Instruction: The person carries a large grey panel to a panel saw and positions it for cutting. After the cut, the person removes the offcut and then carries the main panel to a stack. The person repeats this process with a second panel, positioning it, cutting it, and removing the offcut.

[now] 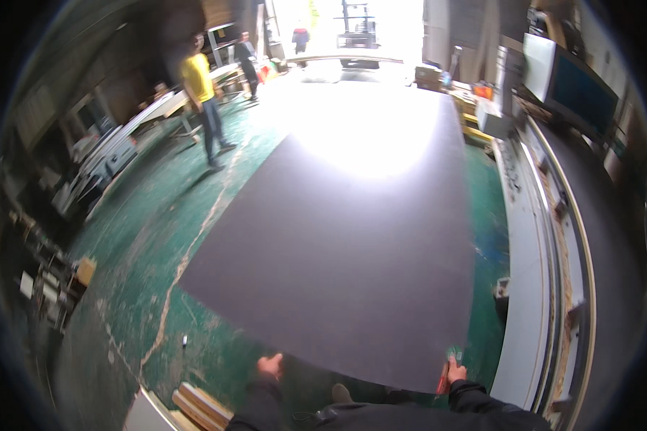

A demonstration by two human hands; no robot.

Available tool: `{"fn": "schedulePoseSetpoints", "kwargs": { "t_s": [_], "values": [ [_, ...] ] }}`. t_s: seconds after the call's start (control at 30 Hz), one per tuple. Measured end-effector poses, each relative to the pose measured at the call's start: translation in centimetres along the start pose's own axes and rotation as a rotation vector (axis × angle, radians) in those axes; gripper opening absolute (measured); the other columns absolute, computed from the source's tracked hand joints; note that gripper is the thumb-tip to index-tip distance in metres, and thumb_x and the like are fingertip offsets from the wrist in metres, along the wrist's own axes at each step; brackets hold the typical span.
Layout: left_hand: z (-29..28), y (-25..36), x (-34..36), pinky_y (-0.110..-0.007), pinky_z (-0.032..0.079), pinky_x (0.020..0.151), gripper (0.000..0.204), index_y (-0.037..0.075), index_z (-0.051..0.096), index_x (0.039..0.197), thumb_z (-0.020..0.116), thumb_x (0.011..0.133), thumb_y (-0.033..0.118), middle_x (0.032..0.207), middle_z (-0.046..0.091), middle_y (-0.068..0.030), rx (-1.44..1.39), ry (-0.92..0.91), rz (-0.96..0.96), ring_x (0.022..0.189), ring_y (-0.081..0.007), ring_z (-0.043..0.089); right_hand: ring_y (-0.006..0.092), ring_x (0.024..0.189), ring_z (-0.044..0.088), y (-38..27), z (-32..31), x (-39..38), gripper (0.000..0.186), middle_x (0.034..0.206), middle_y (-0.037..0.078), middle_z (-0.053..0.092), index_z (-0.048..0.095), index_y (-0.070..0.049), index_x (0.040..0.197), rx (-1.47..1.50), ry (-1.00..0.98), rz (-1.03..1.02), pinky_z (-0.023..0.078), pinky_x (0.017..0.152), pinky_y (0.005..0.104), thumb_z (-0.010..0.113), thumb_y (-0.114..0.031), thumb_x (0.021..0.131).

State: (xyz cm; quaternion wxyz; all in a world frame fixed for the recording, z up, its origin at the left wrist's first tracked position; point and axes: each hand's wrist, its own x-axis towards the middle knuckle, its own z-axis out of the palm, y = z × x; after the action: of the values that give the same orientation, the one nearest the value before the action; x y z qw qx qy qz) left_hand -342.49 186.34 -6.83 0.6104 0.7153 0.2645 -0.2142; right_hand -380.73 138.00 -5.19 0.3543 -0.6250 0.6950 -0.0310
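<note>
A large, flat dark grey panel stretches away from me, its far part washed out by glare. My left hand is closed at the panel's near edge, left of the middle, with the thumb side against it. At the near right corner my right hand is closed around a small red and green object, too blurred to tell its kind. That hand sits right beside the panel's edge.
Along the right runs a long machine bed with rails, below a dark screen. A person in a yellow top stands left of the panel. Wooden boards lie at lower left. A forklift stands in the bright doorway.
</note>
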Motion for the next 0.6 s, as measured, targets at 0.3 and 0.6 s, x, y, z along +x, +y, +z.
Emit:
{"fn": "schedulePoseSetpoints", "kwargs": {
  "t_s": [0.3,0.6],
  "values": [
    [-22.6,19.7,-4.0,-0.042,0.036,0.109,0.104,-0.003,0.019,0.152,0.076,0.08,0.046,0.149,0.04,-0.0272,0.243,0.996,0.306,0.134,-0.0385,0.043,0.0394,0.112,0.058,-10.3,-0.6,-4.3,0.079,0.122,0.03,0.059,0.057,0.01,0.119,-0.495,-0.229,-0.832,0.046,0.096,0.0443,0.064,-0.06,0.083],
    [-60.3,31.3,-36.5,-0.042,0.043,0.097,0.099,0.001,0.022,0.153,0.073,0.071,0.024,0.139,0.047,-0.0241,0.147,1.705,0.457,0.116,-0.0362,0.051,0.0431,0.123,0.047,-13.6,0.8,-7.3,0.09,0.133,0.032,0.048,0.049,0.004,0.131,-0.78,-0.242,-1.104,0.039,0.104,0.048,0.071,-0.061,0.074]
  ]
}}
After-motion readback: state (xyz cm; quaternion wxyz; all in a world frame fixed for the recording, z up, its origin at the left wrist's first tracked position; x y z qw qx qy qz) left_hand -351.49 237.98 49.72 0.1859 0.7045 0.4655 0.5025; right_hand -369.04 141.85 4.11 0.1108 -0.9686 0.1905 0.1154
